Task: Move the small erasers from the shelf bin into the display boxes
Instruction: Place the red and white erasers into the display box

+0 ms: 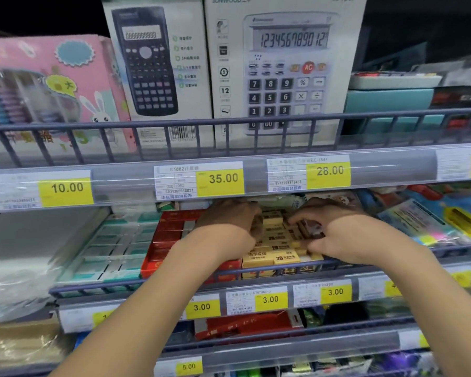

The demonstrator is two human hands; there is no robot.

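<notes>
Head view, running left to right along the middle shelf: teal packs (114,240) lie flat, then red boxes (172,235), then the pile of small yellow erasers (276,246) where both hands work. The left hand (229,221) lies knuckles-up at the pile's left edge with fingers curled down into it; whether it holds an eraser I cannot tell. The right hand (335,229) has its fingertips bent together over the pile's right side, probably pinching one or two erasers, though the blur makes that uncertain.

The erasers look light, firm and sleeved in smooth paper, so they should slide against each other; a pinch across the short sides of a block would likely hold best. The wire rail (283,270) fences the front, and the upper shelf's price strip (220,180) hangs low overhead, leaving a narrow gap for lifting out. Bright packets (433,219) crowd the right.
</notes>
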